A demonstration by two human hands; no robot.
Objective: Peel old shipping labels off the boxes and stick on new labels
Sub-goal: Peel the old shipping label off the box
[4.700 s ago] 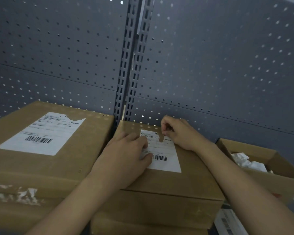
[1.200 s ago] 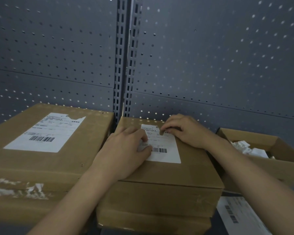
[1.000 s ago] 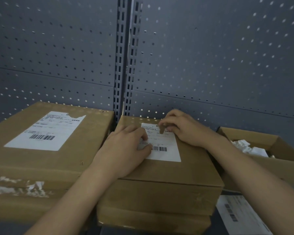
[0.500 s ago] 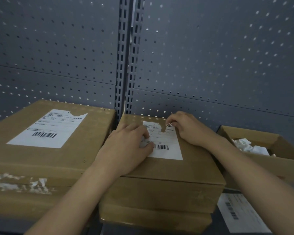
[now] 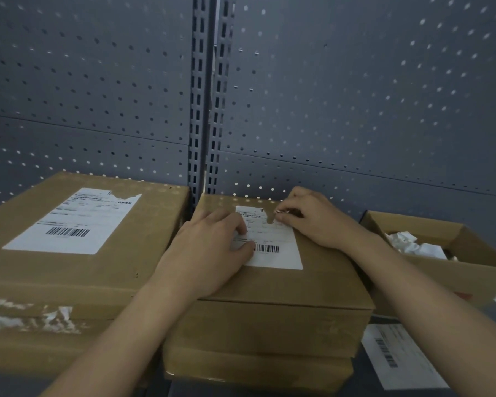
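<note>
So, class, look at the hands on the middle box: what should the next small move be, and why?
Probably pull the pinched edge back toward the barcode, slowly. The right hand pinches the label at its torn top edge, most of it lies flat on the middle box, and the left hand presses on its left side.

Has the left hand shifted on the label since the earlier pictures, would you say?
No. The left hand still rests on the label, its thumb tip beside the barcode.

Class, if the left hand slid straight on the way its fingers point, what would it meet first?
Probably the right hand, just across the label that the left hand rests on.
</note>
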